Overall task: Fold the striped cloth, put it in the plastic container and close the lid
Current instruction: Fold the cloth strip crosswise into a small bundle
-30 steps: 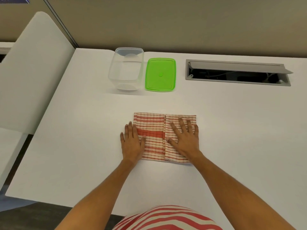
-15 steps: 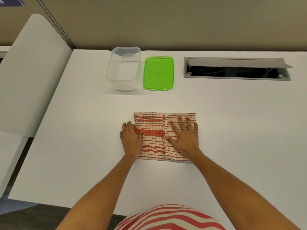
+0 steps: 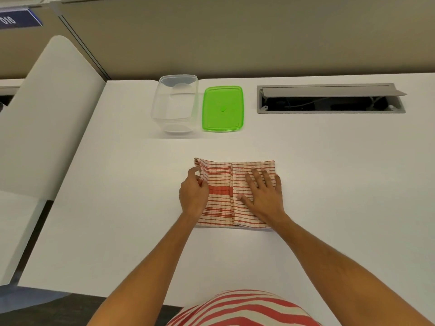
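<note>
A white worktop [image 3: 117, 208] with an open grey cable hatch [image 3: 329, 100] meets a beige partition wall [image 3: 235, 38], dark floor [image 3: 58, 309] below.

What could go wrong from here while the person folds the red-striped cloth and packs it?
The left hand pinches only the left edge of the red-striped cloth, so the layers could slip apart when lifted. The right hand lies flat on the right flap; if it lifts early, the fold may open. The folded cloth looks wider than the narrow clear plastic container, so it may bunch and keep the green plastic lid from closing.
</note>
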